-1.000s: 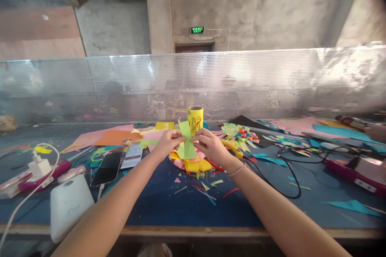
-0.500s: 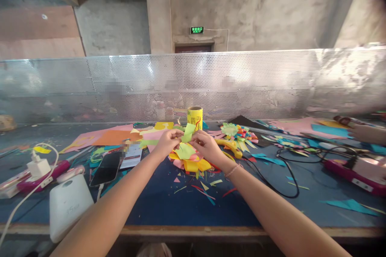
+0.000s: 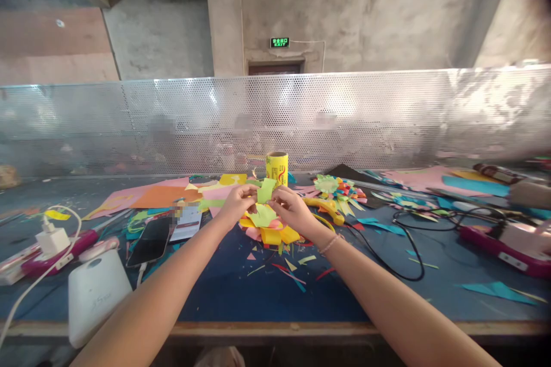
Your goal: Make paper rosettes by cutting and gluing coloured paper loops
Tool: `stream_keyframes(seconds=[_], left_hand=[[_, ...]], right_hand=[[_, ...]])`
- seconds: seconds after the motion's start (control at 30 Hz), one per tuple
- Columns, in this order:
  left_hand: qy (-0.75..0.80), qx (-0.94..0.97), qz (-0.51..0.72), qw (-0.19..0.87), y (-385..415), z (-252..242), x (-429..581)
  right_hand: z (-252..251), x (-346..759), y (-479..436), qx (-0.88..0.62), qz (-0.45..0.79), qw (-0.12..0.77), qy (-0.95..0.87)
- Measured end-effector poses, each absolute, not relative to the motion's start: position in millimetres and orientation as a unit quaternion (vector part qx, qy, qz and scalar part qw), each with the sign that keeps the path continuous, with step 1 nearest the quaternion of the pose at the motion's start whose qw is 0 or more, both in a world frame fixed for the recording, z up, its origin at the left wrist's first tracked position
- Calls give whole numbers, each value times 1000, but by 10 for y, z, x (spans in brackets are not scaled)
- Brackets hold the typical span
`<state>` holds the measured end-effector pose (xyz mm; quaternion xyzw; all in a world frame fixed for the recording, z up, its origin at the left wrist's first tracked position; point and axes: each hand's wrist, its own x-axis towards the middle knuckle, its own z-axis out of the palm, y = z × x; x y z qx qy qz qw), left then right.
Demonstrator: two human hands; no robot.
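Note:
Between my two hands is a light green paper strip, bent upward in front of a yellow roll. My left hand pinches the strip from the left, fingertips closed. From the right, my right hand also has its fingers closed at the strip's lower edge. Just beneath lies a paper flower with yellow and pink loops and a light green middle, partly covered by my hands. A yellow glue gun rests beside my right wrist.
Left are a phone, a white power bank and a power strip. A second paper flower lies right of the roll. A black cable loops toward another power strip. Paper scraps litter the table; a perforated metal screen stands behind.
The green strip's top has bent over further, making a small loop between my fingers. My hands have hardly moved, and the whole view has shifted slightly.

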<state>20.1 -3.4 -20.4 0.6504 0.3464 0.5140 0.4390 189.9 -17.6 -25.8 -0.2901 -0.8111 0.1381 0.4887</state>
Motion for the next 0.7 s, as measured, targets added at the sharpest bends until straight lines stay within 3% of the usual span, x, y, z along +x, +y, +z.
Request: stream_keyframes(seconds=[0.7], left_hand=[[362, 635, 515, 448, -78, -158, 204]], right_hand=[[-236, 1839, -208, -326, 154, 517, -776]])
